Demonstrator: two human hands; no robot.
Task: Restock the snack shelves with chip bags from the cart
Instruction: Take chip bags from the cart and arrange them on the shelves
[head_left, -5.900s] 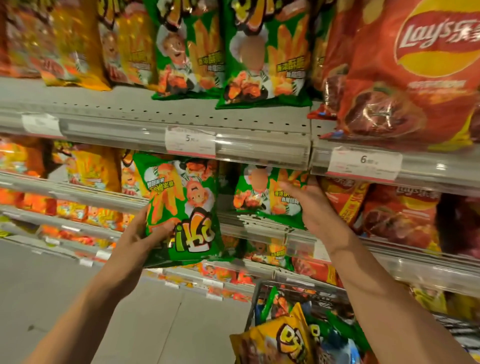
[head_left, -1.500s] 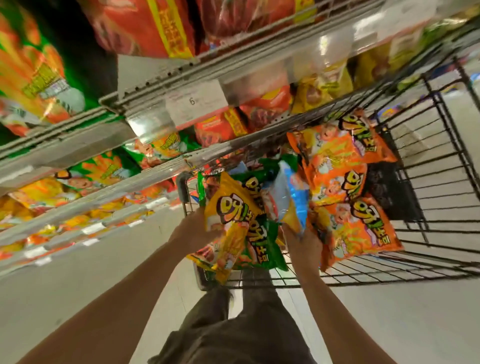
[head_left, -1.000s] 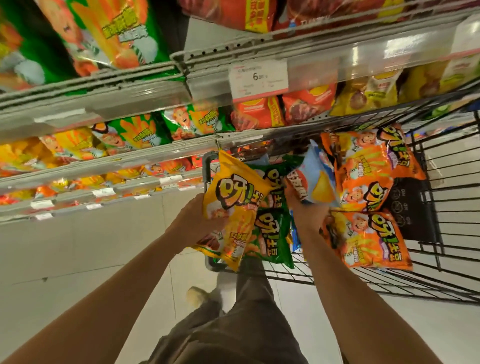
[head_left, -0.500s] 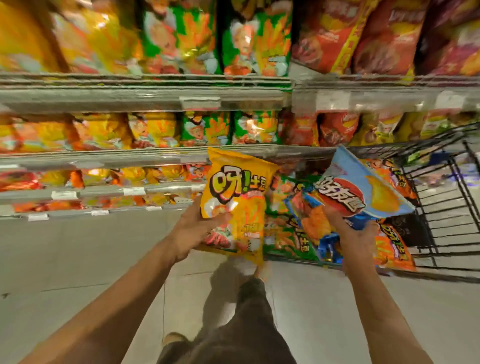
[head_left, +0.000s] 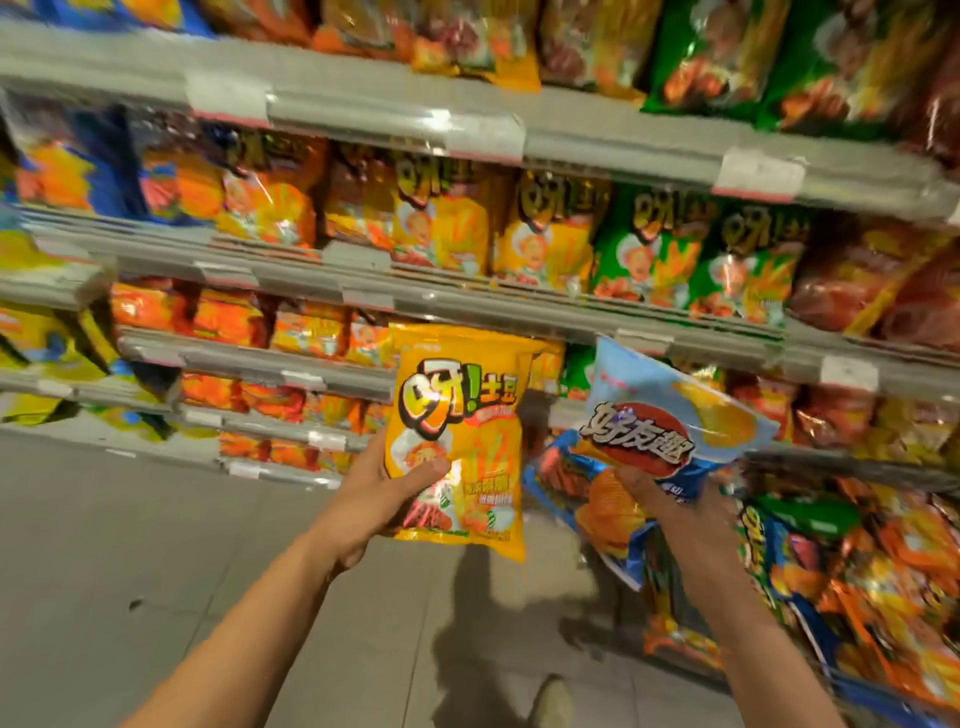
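Two bags up in front of the shelves (head_left: 467, 306): left hand (head_left: 374, 493) has its grip wrapped on one yellow chip bag (head_left: 462, 436), right hand (head_left: 675, 514) pinches one blue chip bag (head_left: 670, 431) just beside it.

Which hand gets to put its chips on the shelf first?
Probably the left hand: its yellow bag is upright, below matching yellow bags. The right hand's blue bag is tilted.

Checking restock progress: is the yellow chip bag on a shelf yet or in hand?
In hand. The left hand grips the yellow chip bag upright in front of the shelves.
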